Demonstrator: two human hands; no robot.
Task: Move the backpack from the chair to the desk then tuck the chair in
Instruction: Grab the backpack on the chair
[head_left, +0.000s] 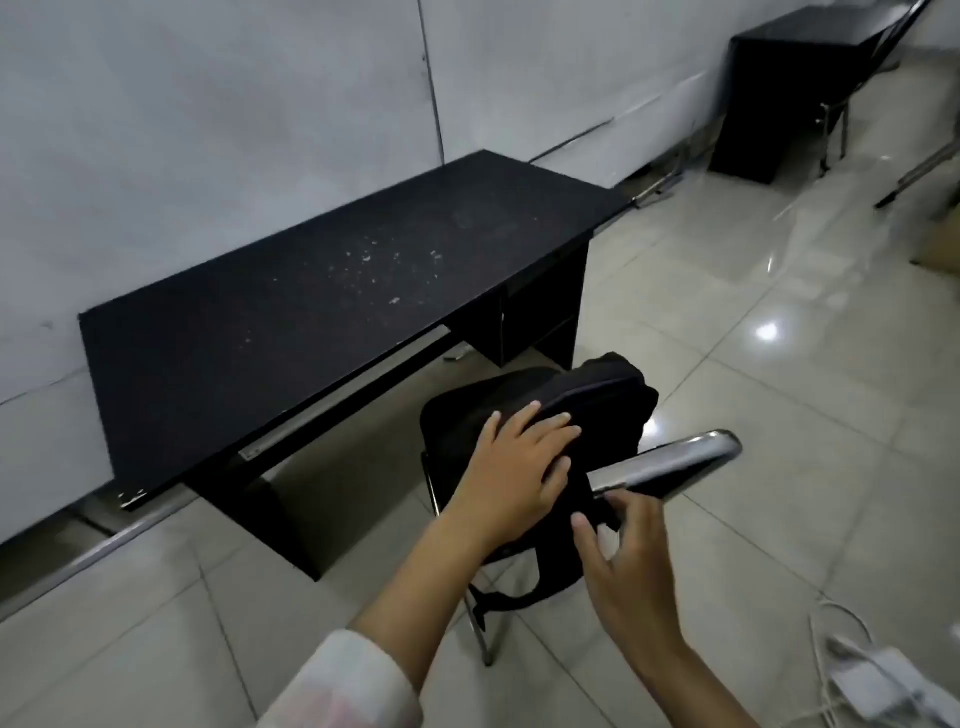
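left hand lies flat on backpack; right hand pinches its top handle. advise gripping firmly, lifting clear of chair toward desk.

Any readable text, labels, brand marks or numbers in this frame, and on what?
None can be read. The black backpack, the desk and the chair show no legible marks. The pale specks on the desk top are scuffs or debris, not print.

Dim, soft picture; ceiling light glares on the glossy floor; edges bend with wide-angle distortion
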